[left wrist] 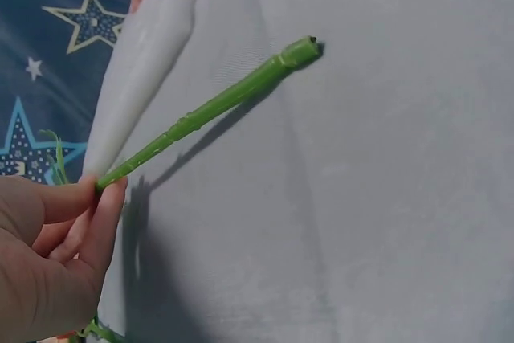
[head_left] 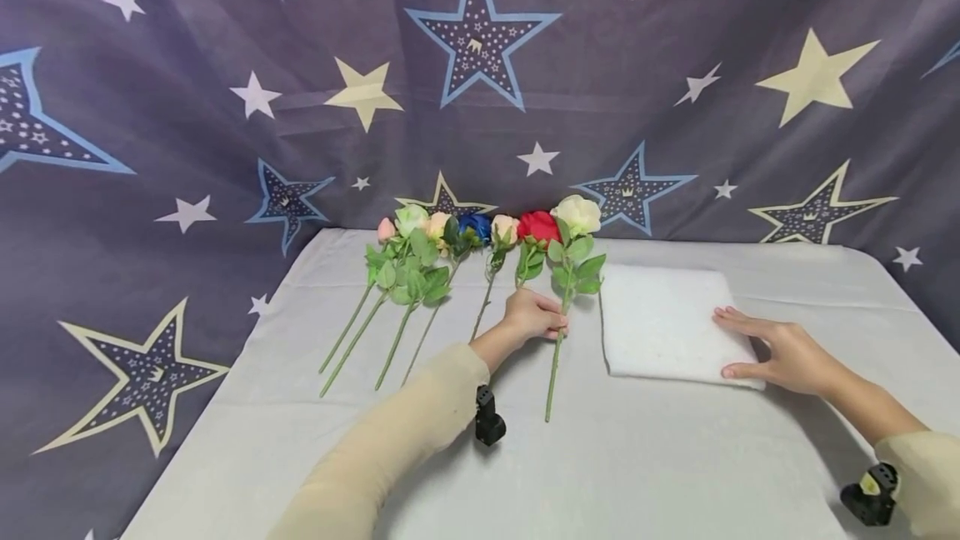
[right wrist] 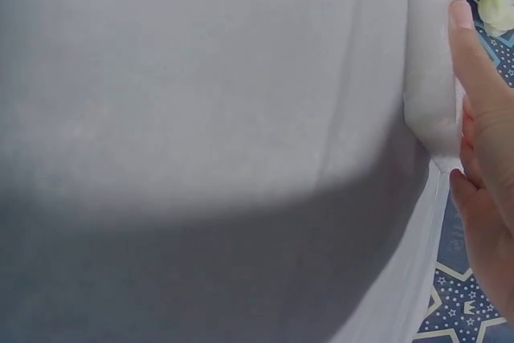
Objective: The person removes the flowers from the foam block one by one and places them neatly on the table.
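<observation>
My left hand [head_left: 531, 315] pinches the green stem of an artificial white rose [head_left: 577, 213] between thumb and fingers. In the left wrist view the lower stem [left wrist: 217, 106] sticks out past the fingertips, casting a shadow on the cloth. Just right of this rose lies a folded white pad [head_left: 663, 323], soft-looking and roughly square. My right hand [head_left: 787, 354] rests on the pad's right edge with its fingers extended and spread. The right wrist view shows the thumb and fingers along the edge of the pad [right wrist: 431, 62].
Left of the white rose lie a red rose [head_left: 538, 226], a peach rose [head_left: 505, 229], a blue rose [head_left: 474, 227] and several paler ones, side by side with heads toward the back. A grey cloth covers the table [head_left: 637, 457]. Behind hangs a star-patterned curtain [head_left: 585, 40].
</observation>
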